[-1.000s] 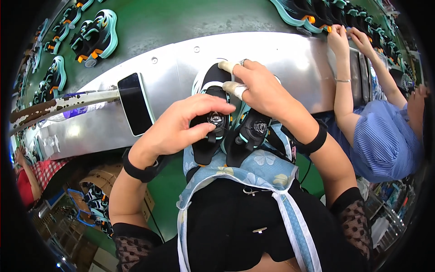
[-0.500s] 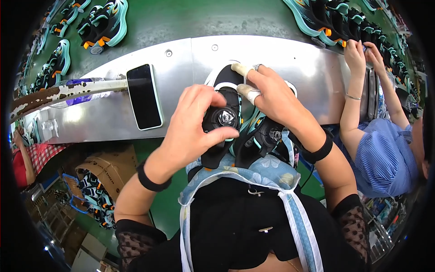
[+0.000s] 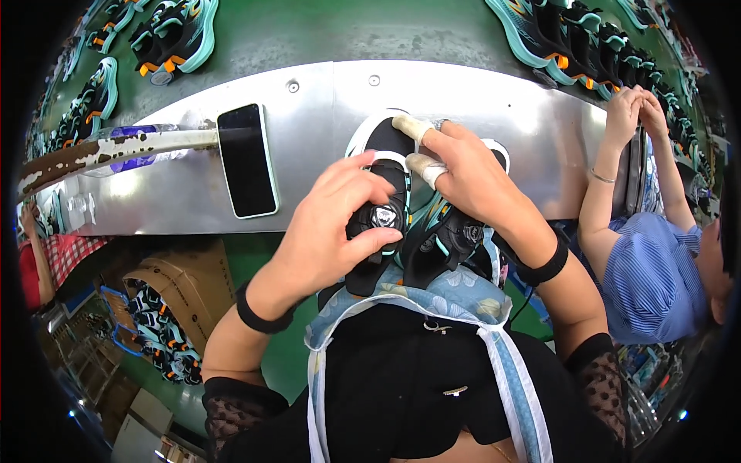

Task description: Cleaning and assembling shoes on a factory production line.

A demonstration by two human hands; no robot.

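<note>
A black sneaker (image 3: 398,136) with a white-edged toe and a round dial (image 3: 384,217) on its upper points away from me, over the near edge of the metal bench. My left hand (image 3: 328,216) is at the dial, open, thumb and fingers apart on either side of it. My right hand (image 3: 475,170) grips the front of this sneaker, with covered fingertips on the toe and along its inner side. Close on the right is a second sneaker (image 3: 468,234), also with a dial, partly hidden under my right hand and wrist.
A phone (image 3: 247,162) lies on the metal bench (image 3: 494,92), beside a chipped metal bar (image 3: 154,148) and a plastic bottle. Sneakers (image 3: 174,38) stand on the green surface beyond. At right, a co-worker's hands (image 3: 633,112) meet near more sneakers. A cardboard box (image 3: 189,285) sits low at left.
My left hand's fingers have spread a little across the sneaker's upper near the dial. The right hand keeps its grip on the front. The co-worker's hands have come closer together, lower in view.
</note>
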